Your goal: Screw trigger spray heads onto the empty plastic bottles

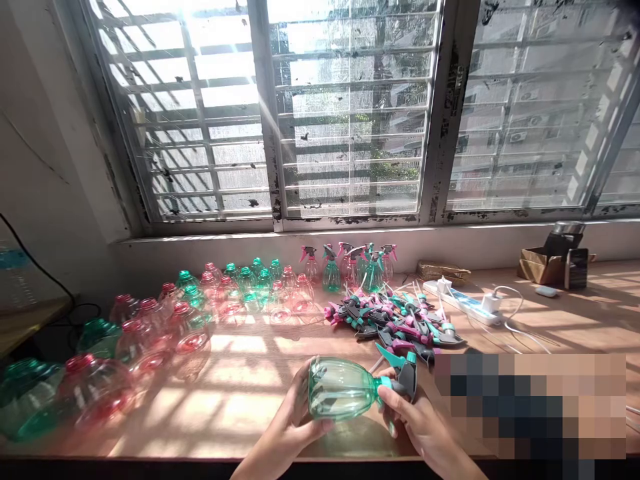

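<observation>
A clear green spray bottle [343, 388] lies sideways in the air near the table's front edge, its base to the left. My left hand [296, 417] is closed around the base end. My right hand [411, 415] grips the neck, thumb and fingers on the turquoise collar [384, 383] of the grey and turquoise spray head [406, 370]. The head sits at the bottle's mouth; how tightly it is screwed on I cannot tell. Just beyond my right hand lies a heap of loose spray heads [395, 320] in pink, turquoise and grey, with white tubes.
Open pink [185, 330] and green bottles [30, 393] stand in rows at the left. Several bottles with spray heads [331, 270] stand by the wall. A white power strip [465, 303], a cardboard box [540, 265] and a phone [577, 269] are at the right. A blurred patch covers the lower right.
</observation>
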`<action>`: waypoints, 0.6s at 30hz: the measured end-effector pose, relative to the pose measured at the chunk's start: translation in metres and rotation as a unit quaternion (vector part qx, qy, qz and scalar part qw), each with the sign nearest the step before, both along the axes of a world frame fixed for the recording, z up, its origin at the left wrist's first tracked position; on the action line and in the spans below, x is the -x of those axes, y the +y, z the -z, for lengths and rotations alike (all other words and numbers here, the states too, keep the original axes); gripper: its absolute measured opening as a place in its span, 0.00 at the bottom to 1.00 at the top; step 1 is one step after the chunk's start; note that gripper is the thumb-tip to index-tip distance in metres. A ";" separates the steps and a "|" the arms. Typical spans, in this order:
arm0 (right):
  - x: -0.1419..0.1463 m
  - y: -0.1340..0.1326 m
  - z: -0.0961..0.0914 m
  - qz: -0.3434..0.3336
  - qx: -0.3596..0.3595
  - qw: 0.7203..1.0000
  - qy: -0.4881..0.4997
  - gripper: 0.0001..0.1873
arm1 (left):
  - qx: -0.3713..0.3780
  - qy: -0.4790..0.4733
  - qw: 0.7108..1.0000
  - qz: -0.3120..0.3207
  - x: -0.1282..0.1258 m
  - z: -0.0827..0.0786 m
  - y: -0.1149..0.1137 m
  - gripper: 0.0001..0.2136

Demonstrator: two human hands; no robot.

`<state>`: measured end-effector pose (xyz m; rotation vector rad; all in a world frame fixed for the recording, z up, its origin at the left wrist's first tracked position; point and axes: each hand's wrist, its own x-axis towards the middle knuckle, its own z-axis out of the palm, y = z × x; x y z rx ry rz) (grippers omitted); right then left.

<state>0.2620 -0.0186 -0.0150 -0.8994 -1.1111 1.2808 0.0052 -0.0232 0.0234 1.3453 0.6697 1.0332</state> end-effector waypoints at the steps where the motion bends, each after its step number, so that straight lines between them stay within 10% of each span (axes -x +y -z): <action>1: 0.000 0.000 -0.001 -0.007 -0.004 1.000 0.013 0.20 | -0.005 -0.005 1.000 0.009 -0.001 0.000 0.000 0.42; 18: 0.004 -0.002 -0.008 -0.031 -0.029 0.998 0.045 0.16 | -0.005 -0.023 0.999 0.021 -0.004 0.000 0.001 0.43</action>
